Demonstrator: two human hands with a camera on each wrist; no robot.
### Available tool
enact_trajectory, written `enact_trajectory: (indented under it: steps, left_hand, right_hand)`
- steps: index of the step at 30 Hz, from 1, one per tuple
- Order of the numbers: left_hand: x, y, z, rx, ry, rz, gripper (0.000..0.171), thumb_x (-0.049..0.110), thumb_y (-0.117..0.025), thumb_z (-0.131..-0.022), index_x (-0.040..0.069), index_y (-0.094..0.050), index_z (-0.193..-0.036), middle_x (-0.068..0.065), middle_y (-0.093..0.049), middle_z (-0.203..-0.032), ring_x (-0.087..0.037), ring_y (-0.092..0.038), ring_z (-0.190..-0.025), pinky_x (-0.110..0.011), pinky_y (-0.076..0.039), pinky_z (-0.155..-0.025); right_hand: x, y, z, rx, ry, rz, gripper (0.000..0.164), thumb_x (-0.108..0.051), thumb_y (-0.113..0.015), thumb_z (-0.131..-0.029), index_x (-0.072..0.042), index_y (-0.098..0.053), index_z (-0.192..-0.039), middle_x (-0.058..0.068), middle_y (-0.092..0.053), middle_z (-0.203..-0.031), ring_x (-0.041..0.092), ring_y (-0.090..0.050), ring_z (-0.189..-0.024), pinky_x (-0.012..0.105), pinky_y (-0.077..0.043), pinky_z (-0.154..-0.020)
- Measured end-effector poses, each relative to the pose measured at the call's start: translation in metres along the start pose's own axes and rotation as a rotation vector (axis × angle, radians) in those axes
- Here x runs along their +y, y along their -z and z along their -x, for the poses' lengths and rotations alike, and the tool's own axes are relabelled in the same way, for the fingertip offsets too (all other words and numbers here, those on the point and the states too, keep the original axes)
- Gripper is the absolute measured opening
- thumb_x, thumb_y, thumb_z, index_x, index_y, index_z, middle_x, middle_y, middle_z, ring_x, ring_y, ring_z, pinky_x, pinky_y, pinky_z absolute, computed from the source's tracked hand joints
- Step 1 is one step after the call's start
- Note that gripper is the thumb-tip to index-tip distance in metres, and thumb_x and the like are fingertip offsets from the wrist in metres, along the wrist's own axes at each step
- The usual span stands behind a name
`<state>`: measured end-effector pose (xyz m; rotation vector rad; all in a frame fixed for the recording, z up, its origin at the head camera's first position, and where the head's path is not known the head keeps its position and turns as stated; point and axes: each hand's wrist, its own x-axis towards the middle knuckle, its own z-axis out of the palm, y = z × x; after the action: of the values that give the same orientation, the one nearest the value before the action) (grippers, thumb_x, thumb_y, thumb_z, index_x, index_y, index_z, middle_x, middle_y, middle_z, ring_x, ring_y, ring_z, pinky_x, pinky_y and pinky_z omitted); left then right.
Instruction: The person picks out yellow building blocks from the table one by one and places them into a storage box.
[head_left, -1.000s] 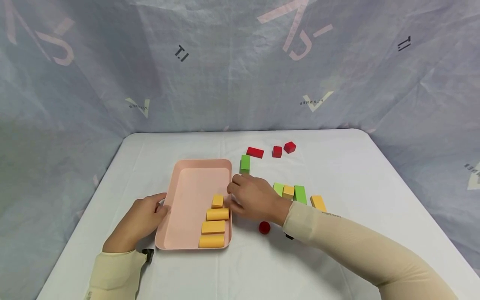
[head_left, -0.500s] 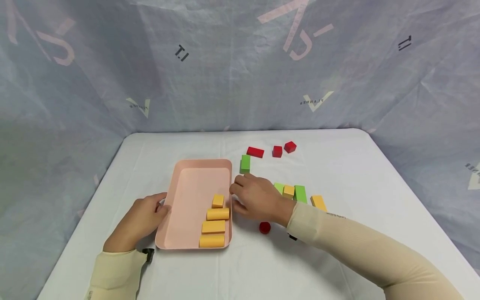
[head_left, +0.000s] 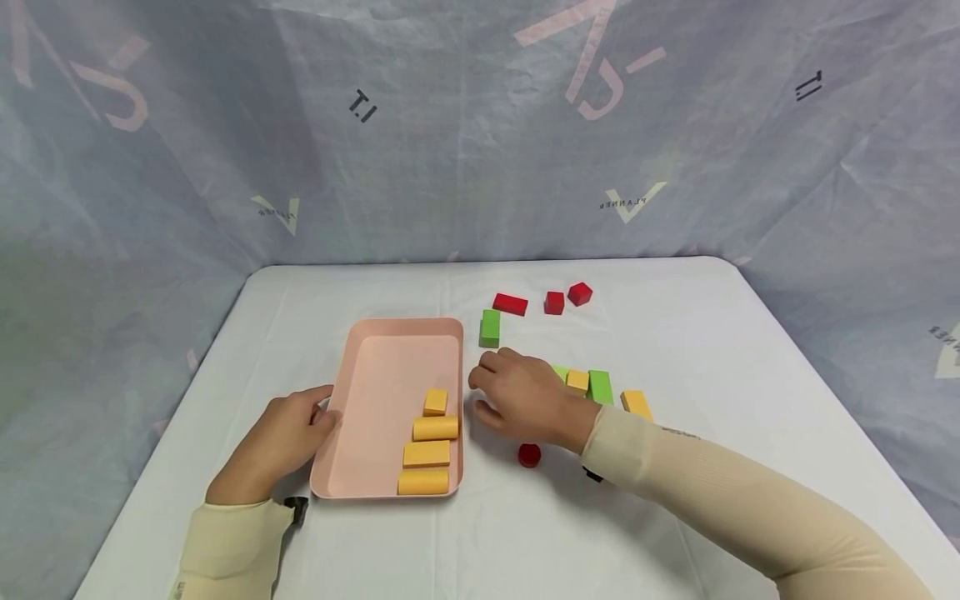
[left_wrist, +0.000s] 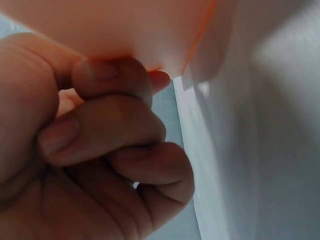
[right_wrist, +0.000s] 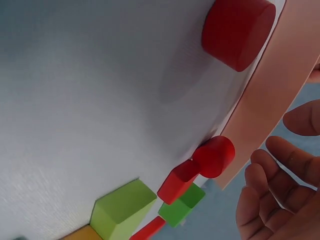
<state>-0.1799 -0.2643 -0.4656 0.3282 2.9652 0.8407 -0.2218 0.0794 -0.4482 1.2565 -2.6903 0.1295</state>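
My left hand (head_left: pixel 288 437) grips the left rim of a pink tray (head_left: pixel 393 362); the left wrist view shows curled fingers (left_wrist: pixel 107 127) against its wall. Along the tray's right side lie a yellow cube (head_left: pixel 436 402), a yellow cylinder (head_left: pixel 435 428), a yellow block (head_left: pixel 427 454) and another yellow cylinder (head_left: pixel 423 482). Just outside the right wall hovers my right hand (head_left: pixel 525 400), holding nothing, thumb and loosely bent fingers apart. Below it, the right wrist view shows a red cylinder (right_wrist: pixel 214 156) and a red block (right_wrist: pixel 177 181), both hidden in the head view.
Nearer me stands a red cylinder (head_left: pixel 529 456). Beyond the right hand are a green block (head_left: pixel 490 328), a red block (head_left: pixel 511 304) and two red cubes (head_left: pixel 554 303). To its right sit a yellow cube (head_left: pixel 577 382), a green block (head_left: pixel 600 388) and a yellow block (head_left: pixel 637 405).
My right hand has drawn slightly rightward, from over the tray's right rim to just outside it. The left hand, the tray and the blocks have stayed put.
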Motion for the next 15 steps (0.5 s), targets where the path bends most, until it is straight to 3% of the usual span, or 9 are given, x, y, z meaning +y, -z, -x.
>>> enact_trajectory:
  steps: [15]
  left_hand:
    - [-0.0005,0.0004,-0.0001,0.002,-0.003,0.004,0.021,0.009,-0.054,-0.090,0.012,-0.061,-0.110,0.005,-0.041,-0.053,-0.011,-0.038,-0.045,-0.029,-0.034,-0.045]
  right_hand:
    - [0.0053,0.0067,0.0079,0.020,-0.050,-0.041,0.024,-0.035,-0.059,-0.085,-0.020,-0.063,-0.103,-0.009,-0.050,-0.097,0.007,-0.040,-0.085,0.028,-0.050,-0.066]
